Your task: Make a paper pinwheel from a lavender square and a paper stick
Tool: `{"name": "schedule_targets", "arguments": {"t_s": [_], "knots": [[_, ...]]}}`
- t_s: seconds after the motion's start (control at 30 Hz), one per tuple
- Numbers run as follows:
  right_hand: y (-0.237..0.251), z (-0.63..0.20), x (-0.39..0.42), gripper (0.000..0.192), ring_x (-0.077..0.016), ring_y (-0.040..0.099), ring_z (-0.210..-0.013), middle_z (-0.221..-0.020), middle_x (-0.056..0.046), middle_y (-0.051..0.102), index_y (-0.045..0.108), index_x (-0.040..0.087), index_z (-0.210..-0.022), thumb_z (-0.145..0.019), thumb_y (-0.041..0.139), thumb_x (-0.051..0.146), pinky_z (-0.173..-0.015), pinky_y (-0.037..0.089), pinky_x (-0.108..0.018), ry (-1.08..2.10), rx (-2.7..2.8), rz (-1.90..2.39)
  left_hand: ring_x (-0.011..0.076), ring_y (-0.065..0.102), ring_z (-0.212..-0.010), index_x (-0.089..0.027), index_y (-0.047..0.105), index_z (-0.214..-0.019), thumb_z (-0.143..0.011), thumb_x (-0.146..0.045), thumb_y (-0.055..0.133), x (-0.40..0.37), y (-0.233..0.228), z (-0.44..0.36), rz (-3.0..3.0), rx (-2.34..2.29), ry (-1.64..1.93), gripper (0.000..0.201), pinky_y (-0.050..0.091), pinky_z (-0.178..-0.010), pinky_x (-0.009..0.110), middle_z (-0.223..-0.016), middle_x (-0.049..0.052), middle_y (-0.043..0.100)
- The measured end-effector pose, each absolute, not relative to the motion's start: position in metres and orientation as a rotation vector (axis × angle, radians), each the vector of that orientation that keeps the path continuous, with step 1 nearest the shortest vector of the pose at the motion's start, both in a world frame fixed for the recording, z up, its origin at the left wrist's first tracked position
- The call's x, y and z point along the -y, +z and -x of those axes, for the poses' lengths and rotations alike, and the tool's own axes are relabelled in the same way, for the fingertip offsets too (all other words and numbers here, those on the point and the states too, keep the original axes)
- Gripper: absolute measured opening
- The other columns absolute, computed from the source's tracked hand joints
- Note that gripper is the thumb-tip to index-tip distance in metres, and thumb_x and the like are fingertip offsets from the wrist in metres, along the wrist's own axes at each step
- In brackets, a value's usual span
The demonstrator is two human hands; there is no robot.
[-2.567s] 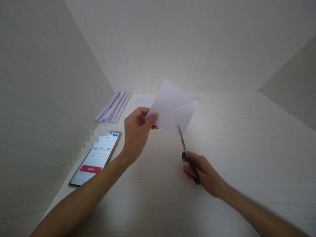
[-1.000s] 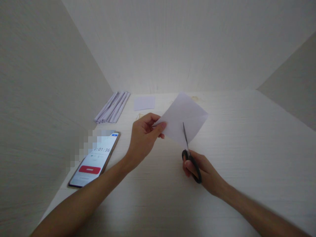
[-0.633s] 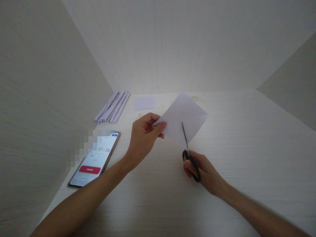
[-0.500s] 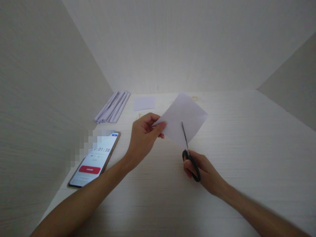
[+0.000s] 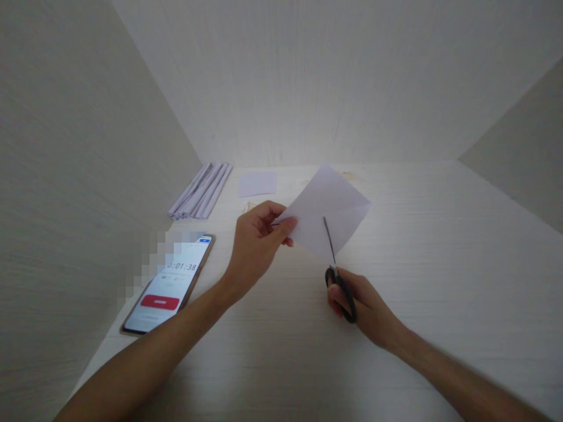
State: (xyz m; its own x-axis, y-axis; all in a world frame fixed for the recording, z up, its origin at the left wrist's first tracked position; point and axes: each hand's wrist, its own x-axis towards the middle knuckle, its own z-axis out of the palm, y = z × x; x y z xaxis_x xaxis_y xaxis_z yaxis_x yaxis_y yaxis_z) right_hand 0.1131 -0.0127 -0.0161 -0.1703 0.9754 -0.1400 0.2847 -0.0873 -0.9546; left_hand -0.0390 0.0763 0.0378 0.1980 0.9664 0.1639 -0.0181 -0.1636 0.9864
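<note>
I see a pale, streaked bench [image 5: 285, 357] meeting grey walls [image 5: 308, 88] across the frame's top; the left hand [image 5: 259, 241] pinches paper [image 5: 338, 199] at centre; the right hand [image 5: 366, 300] grips scissors [image 5: 349, 298] just below, one blade [image 5: 329, 237] over the paper.

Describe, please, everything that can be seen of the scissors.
The scissors have black handles that look like plastic and a slim blade that looks like metal, grey near the handles and darker toward the tip. The right hand grips them by the handles. They point away from the person, the tip leaning a little to the left. The visible blade lies across the near face of the white paper; the other blade is hidden, so I cannot tell how far they are open.
</note>
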Motion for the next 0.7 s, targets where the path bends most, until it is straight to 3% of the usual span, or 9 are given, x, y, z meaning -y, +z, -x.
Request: {"name": "schedule_targets", "arguments": {"t_s": [0.37, 0.57, 0.7], "knots": [[-0.018, -0.112, 0.011, 0.046, -0.0077, 0.035, -0.046, -0.049, 0.004, 0.039, 0.037, 0.019, -0.058, -0.073, 0.036, 0.063, -0.042, 0.029, -0.022, 1.303, 1.498, 1.401, 0.005, 0.049, -0.046, -0.015, 0.053, -0.066, -0.062, -0.021, 0.062, -0.077, 0.037, 0.039, -1.405, -0.978, 1.182, 0.012, 0.043, -0.041, 0.015, -0.062, -0.002, 0.058], [-0.015, -0.112, 0.011, 0.046, -0.0076, 0.035, -0.044, -0.048, 0.004, 0.039, 0.037, 0.019, -0.056, -0.072, 0.038, 0.063, -0.042, 0.03, -0.022, 1.311, 1.463, 1.38, 0.0061, 0.052, -0.049, -0.018, 0.047, -0.086, -0.054, -0.021, 0.069, -0.077, 0.03, 0.037, -1.287, -0.9, 1.214, 0.039, 0.042, -0.044, 0.016, -0.068, -0.003, 0.061], [-0.012, -0.11, 0.011, 0.046, -0.0078, 0.035, -0.044, -0.048, 0.004, 0.039, 0.036, 0.019, -0.056, -0.071, 0.039, 0.063, -0.042, 0.03, -0.023, 1.306, 1.454, 1.393, 0.0055, 0.049, -0.045, -0.016, 0.05, -0.076, -0.053, -0.023, 0.069, -0.07, 0.028, 0.032, -1.225, -0.893, 1.096, 0.03, 0.042, -0.045, 0.017, -0.06, -0.004, 0.058]]}}
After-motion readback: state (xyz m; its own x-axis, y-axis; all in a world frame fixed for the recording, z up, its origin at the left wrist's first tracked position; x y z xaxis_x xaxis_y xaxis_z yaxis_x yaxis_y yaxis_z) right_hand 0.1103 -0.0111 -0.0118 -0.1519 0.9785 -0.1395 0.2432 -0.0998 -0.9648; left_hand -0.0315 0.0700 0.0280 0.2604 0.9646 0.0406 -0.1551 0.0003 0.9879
